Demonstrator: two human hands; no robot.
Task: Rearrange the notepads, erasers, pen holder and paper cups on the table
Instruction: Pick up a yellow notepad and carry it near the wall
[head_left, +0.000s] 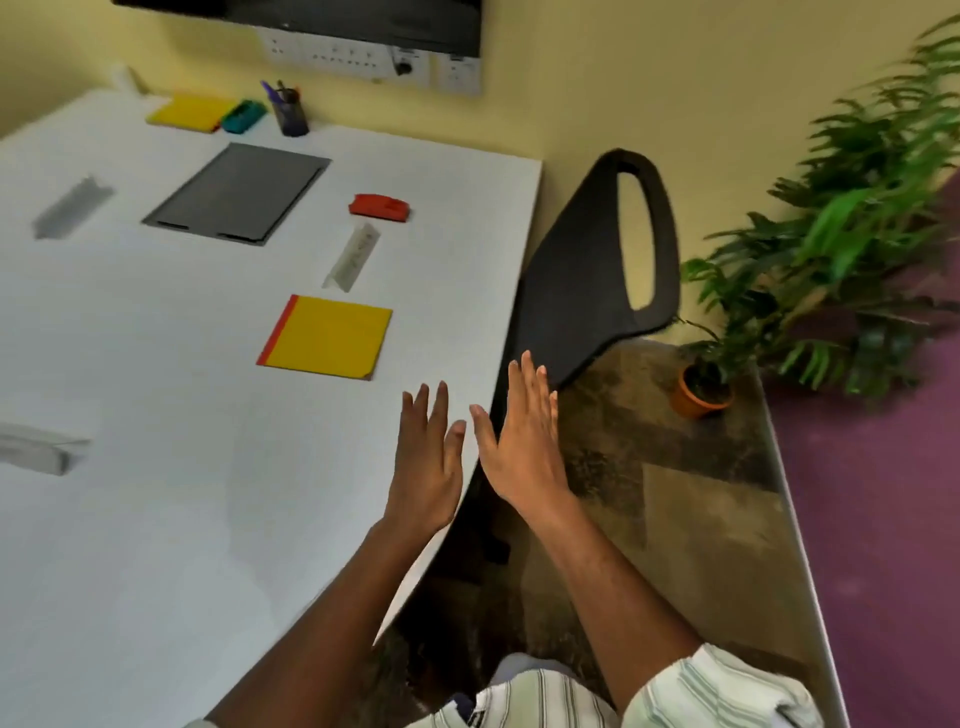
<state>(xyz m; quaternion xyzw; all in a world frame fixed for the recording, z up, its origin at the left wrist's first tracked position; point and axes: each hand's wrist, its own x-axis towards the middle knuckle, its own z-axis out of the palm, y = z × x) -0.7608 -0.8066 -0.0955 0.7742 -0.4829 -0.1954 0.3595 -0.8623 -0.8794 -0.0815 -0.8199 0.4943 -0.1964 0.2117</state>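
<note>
A yellow notepad (328, 338) with a red spine lies flat on the white table (156, 519), near its right edge. Beyond it rests a red eraser (379, 208). At the far end sit another yellow notepad (191, 113), a teal eraser (243, 115) and a dark pen holder (290, 113) with pens. My left hand (427, 457) hovers flat over the table edge, fingers spread, holding nothing. My right hand (522, 441) is beside it, just off the edge, also empty. No paper cups are in view.
A grey flap panel (236, 193) is set into the table middle. Three clear name stands (353, 257) (72, 208) (41, 452) sit on the table. A black chair (587, 270) stands at the right edge, with a potted plant (701, 392) behind it.
</note>
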